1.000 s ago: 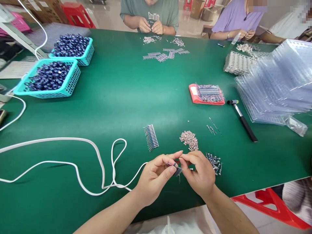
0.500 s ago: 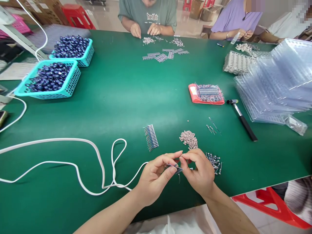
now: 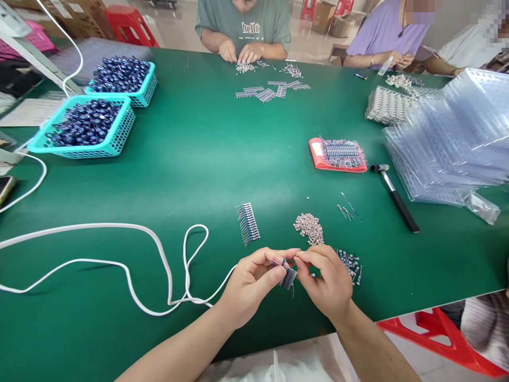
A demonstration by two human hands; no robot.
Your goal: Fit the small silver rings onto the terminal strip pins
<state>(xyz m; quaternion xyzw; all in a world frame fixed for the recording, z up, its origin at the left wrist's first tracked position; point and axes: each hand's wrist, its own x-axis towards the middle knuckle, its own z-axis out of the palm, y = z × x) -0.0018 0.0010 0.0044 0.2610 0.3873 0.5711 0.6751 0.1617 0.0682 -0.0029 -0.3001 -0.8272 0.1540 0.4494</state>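
Note:
My left hand is closed on a small strip of circuit boards, with thin wire legs sticking out below. The thumb presses on top of the strip. Close beside its index fingertip, my right hand pinches thumb and forefinger together; whatever is between them is too small to make out. Just beyond the hands lies a heap of tiny pinkish round parts. Right of my right hand are loose small parts with metal leads. Another strip of boards with wire legs rests on the table to the left.
White cables loop across the green table at left. Two turquoise baskets hold dark glossy parts. A hammer, a red-wrapped bundle and stacked clear trays stand at right. Co-workers sit opposite.
The strip in my left hand has tilted, so that more of its flat face shows. Both hands stay close together; the whole view has shifted slightly.

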